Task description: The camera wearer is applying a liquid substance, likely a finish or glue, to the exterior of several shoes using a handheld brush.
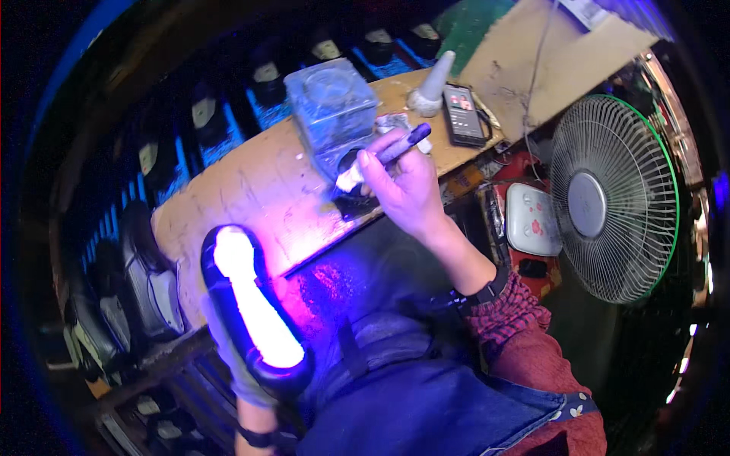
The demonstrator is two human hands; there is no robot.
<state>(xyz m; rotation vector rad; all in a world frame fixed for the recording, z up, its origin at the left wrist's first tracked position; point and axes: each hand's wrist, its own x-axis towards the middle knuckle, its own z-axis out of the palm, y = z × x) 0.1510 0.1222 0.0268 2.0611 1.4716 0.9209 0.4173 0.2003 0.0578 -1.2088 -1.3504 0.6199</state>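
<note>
My left hand [237,372], in a pale glove, holds a dark shoe [285,378] from its left side and beneath; most of the fingers are hidden. The shoe's long middle glows white under violet light, inside a dark rim. My right hand [411,186] is closed around a brush [395,152] with a dark handle end and a whitish tip. That tip is at the round opening in the side of a clear plastic container [332,102], at the bench's front edge. Whether the brush touches the opening, I cannot tell.
On the wooden bench [220,186] stand a grey cone-shaped piece [433,87] and a phone [464,114]. Several shoes line a rack behind; more shoes [144,281] are at left. A fan [612,201] and a white case [532,220] are at right.
</note>
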